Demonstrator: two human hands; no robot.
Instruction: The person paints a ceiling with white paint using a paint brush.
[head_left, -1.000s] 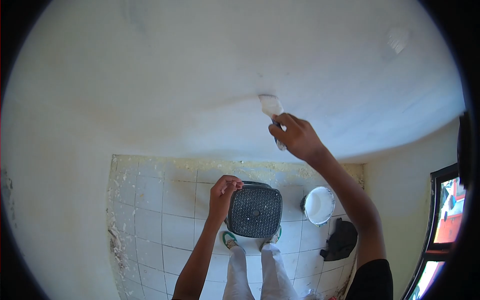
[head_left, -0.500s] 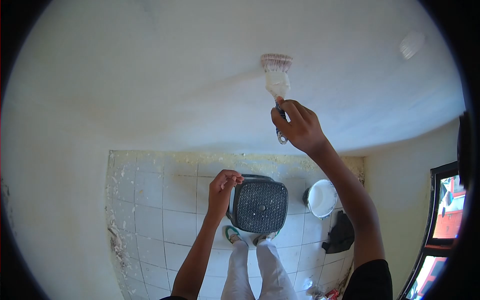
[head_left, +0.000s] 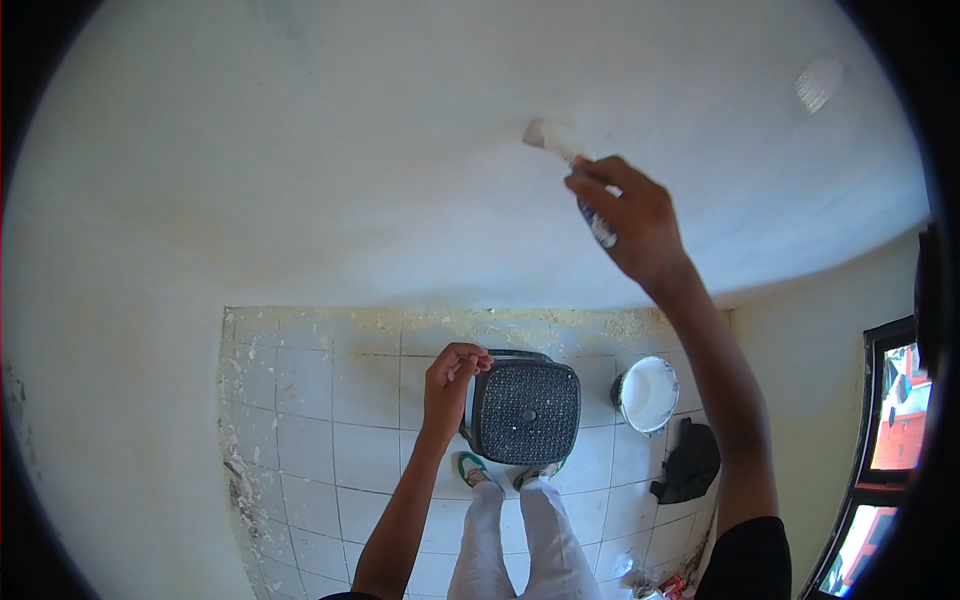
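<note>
My right hand (head_left: 635, 215) grips the handle of a paintbrush (head_left: 552, 136) whose bristles lie at the pale wall (head_left: 380, 160). The brush is tilted, its bristle end pointing up and left, and slightly blurred. White paint coats its ferrule. My left hand (head_left: 455, 380) hangs low, beside the far left corner of a black stool (head_left: 525, 412). Its fingers are curled with the tips close together; whether anything is between them I cannot make out.
A white-lined bucket (head_left: 647, 395) stands on the tiled floor right of the stool, with a black cloth or bag (head_left: 690, 462) behind it. Flaked paint litters the floor edges. A fresh white patch (head_left: 820, 85) marks the wall upper right. A window (head_left: 895, 410) is at right.
My right hand has moved right and a little up, and the paintbrush has turned from nearly upright to leaning left. My left hand stays almost where it was.
</note>
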